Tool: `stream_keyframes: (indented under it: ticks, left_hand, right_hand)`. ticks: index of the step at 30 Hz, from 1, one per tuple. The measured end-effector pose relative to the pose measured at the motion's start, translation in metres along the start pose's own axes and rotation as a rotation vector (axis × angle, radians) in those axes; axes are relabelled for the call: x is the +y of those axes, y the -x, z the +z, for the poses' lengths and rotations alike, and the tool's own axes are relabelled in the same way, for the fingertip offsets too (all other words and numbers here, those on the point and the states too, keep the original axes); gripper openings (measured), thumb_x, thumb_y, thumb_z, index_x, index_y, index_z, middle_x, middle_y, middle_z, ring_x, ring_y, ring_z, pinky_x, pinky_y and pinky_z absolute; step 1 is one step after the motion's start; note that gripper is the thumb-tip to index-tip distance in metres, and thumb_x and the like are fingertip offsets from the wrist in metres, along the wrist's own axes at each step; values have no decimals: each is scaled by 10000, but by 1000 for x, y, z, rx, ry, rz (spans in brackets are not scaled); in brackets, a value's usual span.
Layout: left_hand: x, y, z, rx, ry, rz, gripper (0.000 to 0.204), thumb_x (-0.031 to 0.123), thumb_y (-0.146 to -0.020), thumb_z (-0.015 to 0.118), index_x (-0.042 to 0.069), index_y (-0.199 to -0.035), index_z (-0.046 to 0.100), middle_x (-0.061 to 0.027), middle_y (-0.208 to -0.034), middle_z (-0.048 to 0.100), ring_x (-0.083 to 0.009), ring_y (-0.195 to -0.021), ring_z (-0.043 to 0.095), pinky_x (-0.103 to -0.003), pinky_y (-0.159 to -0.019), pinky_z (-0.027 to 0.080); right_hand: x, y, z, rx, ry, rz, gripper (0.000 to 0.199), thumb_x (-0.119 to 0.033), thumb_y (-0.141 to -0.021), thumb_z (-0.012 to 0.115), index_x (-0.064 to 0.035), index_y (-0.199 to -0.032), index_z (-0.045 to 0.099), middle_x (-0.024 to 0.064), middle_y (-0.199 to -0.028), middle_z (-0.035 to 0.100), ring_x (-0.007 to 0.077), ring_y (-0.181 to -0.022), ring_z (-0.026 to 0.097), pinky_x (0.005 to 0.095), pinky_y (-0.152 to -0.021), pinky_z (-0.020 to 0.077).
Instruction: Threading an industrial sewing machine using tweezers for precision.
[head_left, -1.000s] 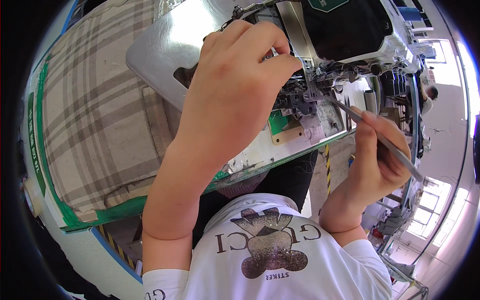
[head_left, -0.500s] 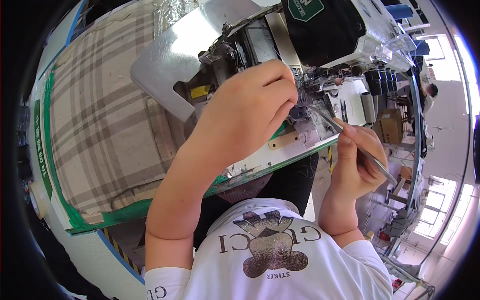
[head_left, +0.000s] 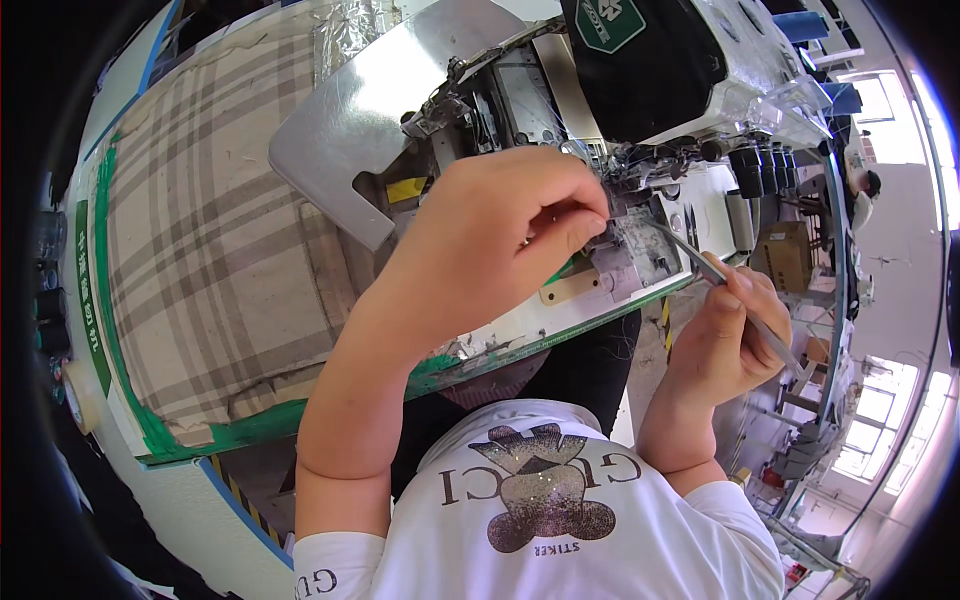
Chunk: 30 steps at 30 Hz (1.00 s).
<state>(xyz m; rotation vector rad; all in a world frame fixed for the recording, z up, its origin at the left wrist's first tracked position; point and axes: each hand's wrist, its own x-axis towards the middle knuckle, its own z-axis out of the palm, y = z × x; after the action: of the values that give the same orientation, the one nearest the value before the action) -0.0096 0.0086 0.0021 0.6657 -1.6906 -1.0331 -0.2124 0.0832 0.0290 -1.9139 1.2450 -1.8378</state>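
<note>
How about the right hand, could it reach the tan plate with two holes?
Probably yes. The tan plate shows at the sewing machine's front, with nothing seen between it and the right hand. The left hand is close by, though, and the right one holds tweezers.

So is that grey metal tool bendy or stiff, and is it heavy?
The metal tool looks straight, so probably stiff. It's slim and pinched by the right hand, so likely light. Its smooth-looking sides might slip.
</note>
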Motion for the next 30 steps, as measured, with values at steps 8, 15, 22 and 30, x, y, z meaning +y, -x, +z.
stream_keyframes:
  ticks: [8, 15, 22, 30]
  left_hand:
    - [12, -3, -21, 120, -314, 248, 51, 3, -801, 721, 19, -827, 681, -52, -813, 609, -117, -749, 553, -248, -679, 448]
    - [4, -1, -4, 230, 373, 5, 49, -4, -788, 708, 17, -808, 669, -42, -777, 573, -139, -691, 547, -239, -598, 429]
    - [-5, -2, 3, 79, -192, 22, 75, -8, -788, 694, 18, -836, 642, -63, -806, 535, -201, -676, 573, -308, -601, 464]
    - [-19, -1, 5, 160, -450, 97, 109, -6, -779, 723, 28, -838, 638, -61, -846, 516, -210, -718, 548, -305, -619, 451]
  right_hand:
    - [-6, -2, -4, -93, 46, -127, 155, -24, -911, 664, -63, -1058, 631, 189, -980, 701, 93, -612, 494, 207, -547, 391]
    - [-4, 6, -12, 5, -44, -28, 162, -79, -911, 687, -30, -1064, 665, 238, -1011, 684, 76, -662, 538, 186, -574, 418]
    - [28, 19, -48, 124, 1, 152, 179, -78, -905, 689, 7, -1059, 656, 192, -1010, 692, 110, -708, 575, 188, -639, 436]
    - [82, -3, -116, 315, -213, 470, 188, -135, -989, 574, 28, -1071, 617, 129, -1036, 657, 129, -823, 591, 236, -733, 482]
